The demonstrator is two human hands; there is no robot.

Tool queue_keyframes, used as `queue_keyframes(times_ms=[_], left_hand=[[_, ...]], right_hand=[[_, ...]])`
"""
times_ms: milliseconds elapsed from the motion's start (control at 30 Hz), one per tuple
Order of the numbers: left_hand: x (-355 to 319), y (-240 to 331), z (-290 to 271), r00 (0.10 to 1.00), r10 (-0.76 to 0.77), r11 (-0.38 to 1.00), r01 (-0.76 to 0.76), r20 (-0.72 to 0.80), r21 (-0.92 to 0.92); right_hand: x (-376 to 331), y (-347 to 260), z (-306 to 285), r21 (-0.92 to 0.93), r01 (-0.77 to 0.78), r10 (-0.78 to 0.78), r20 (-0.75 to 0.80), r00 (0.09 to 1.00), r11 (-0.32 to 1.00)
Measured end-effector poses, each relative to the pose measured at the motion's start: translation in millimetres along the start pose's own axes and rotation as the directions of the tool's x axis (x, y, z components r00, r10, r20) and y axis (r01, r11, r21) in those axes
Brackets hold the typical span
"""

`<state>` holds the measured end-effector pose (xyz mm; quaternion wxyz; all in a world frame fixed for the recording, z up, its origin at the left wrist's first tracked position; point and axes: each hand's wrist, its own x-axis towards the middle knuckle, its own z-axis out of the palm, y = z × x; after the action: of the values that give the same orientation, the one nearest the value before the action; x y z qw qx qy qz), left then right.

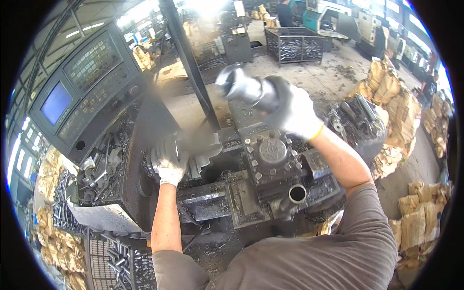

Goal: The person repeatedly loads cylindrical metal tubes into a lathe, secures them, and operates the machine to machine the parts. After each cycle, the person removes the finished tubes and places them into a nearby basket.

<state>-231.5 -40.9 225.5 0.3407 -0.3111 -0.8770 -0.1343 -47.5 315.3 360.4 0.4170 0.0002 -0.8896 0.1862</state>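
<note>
My right hand (pixel 298 112), in a white and grey work glove, is raised over the lathe. It is closed around a shiny silver-and-dark metal tool (pixel 251 91) with a rounded body, smeared by motion, so its exact kind is unclear. My left hand (pixel 169 162), gloved too, lies against the lathe chuck (pixel 202 157) with its fingers stretched upward. A blurred grey patch covers part of the chuck's upper side. Right of the chuck stands the square tool post (pixel 271 154), with bolts around its top and a round hollow tube (pixel 297 194) in front.
On the left, a control panel (pixel 87 82) with a blue screen leans over a ledge of tools and rags. A dark upright post (pixel 188 63) rises behind the chuck. Metal parts lie on the right-hand ledge (pixel 357 118). Brown paper sacks (pixel 394 104) and a parts crate (pixel 294 46) stand beyond.
</note>
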Motion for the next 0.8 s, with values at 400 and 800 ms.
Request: queue_keyframes(times_ms=[400,800], left_hand=[[-196.1,174.4,-24.4,0.363,-0.154,-0.667,0.648,0.919,-0.367],[-229.3,135.6,-21.3,0.306,0.18,-0.861,0.509,0.935,-0.001]], right_hand=[[-272.2,-88.1,65.3,-0.042,-0.534,0.308,0.854,0.42,0.845],[-450.5,13.5,-97.9,-0.283,-0.883,0.5,0.864,-0.064,0.375]])
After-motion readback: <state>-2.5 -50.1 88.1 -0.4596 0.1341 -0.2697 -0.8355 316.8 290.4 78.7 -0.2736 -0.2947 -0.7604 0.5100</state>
